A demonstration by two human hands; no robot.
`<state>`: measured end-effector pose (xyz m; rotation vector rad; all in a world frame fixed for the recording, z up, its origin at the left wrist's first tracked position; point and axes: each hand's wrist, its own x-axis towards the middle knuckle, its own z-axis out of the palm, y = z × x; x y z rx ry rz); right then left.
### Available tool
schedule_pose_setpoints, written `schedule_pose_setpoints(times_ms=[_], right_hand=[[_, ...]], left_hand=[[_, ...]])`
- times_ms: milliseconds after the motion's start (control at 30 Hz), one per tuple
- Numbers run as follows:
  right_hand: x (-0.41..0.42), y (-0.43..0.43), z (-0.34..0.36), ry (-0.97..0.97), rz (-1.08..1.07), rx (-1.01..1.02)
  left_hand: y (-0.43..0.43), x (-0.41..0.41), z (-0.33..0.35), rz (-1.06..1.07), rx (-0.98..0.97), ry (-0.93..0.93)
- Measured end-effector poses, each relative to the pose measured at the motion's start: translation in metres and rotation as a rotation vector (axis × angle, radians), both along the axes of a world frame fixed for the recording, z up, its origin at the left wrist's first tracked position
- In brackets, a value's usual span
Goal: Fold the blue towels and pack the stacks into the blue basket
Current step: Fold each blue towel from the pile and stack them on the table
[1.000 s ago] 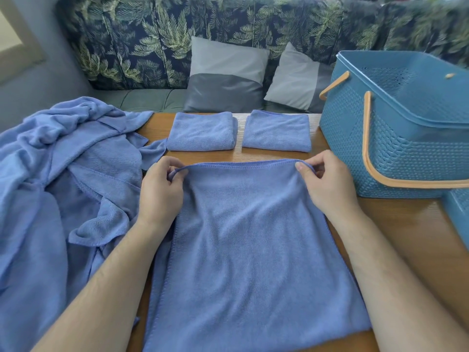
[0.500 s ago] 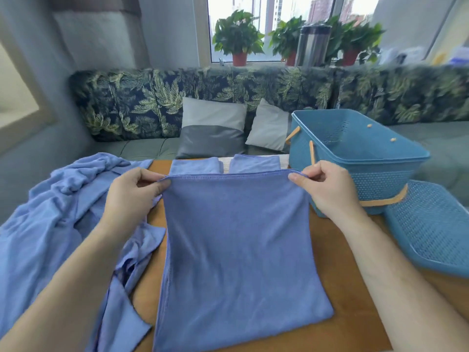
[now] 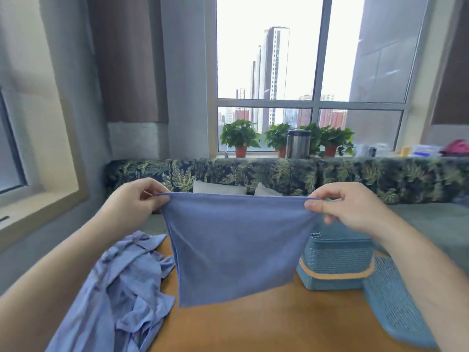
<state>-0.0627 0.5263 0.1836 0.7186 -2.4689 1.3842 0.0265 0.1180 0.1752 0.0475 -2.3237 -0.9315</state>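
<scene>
Above the table (image 3: 253, 326) | left hand (image 3: 132, 204), right hand (image 3: 347, 207) pinch towel (image 3: 236, 245) corners | now lifted (earlier flat)

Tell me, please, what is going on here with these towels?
A person is holding one blue towel up in the air. The left hand pinches its upper left corner and the right hand pinches the upper right, so it hangs spread out over the wooden table. A pile of unfolded towels lies on the left. The blue basket stands on the right, with a flat blue lid beside it.
</scene>
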Motion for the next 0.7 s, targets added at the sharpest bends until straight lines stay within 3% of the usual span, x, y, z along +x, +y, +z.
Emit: schedule_pose_setpoints(times_ms=[267, 433, 567, 700], right_hand=[[0.027, 0.014, 0.037, -0.084, 0.094, -0.046], [0.005, 0.001, 0.013, -0.153, 0.031, 0.031], [-0.023, -0.020, -0.020, -0.208, -0.030, -0.018], [-0.045, -0.035, -0.037, -0.172, -0.097, -0.085]], left_hand=[[-0.001, 0.015, 0.027, -0.093, 0.062, -0.013], [0.002, -0.014, -0.012, -0.019, 0.106, -0.147], [0.004, -0.041, -0.042, -0.020, 0.234, -0.235], [-0.005, -0.060, -0.042, -0.023, 0.300, -0.181]])
